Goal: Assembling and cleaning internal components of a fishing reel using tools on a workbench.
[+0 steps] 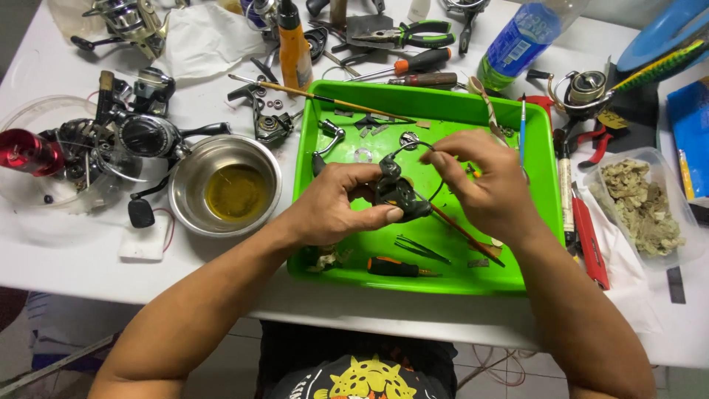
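Left hand: the left hand (336,210) is closed around a dark reel body (396,193), thumb pressed along its lower edge, holding it just above the floor of the tray.
Right hand: the right hand (484,181) is pinched narrow, fingertips (437,158) gripping a thin wire bail (413,147) that arcs up from the reel body; a slim brown brush handle (461,233) runs under this hand toward the tray's near right corner.
Reel body: between both hands, over the middle of the green tray (543,222).
Tray contents: a small orange-and-black screwdriver (395,267) lies near the front wall; dark tweezers (421,249) just behind it; washers and small metal parts (369,125) are scattered toward the back; a long thin brush (317,94) rests across the back left rim.
Left of tray: a steel bowl (185,185) holding yellowish oil sits just beside the tray; further left, dismantled black reels (144,133) and a red spool (26,151) sit in a clear dish.
Right of tray: a red-handled tool (589,240) lies along the tray's side; a clear tub of beige scraps (642,203) stands further out.
Behind tray: an orange bottle (294,48), green-handled pliers (413,33), screwdrivers (417,70) and a blue-labelled plastic bottle (517,41) lie on the white desk (74,258).
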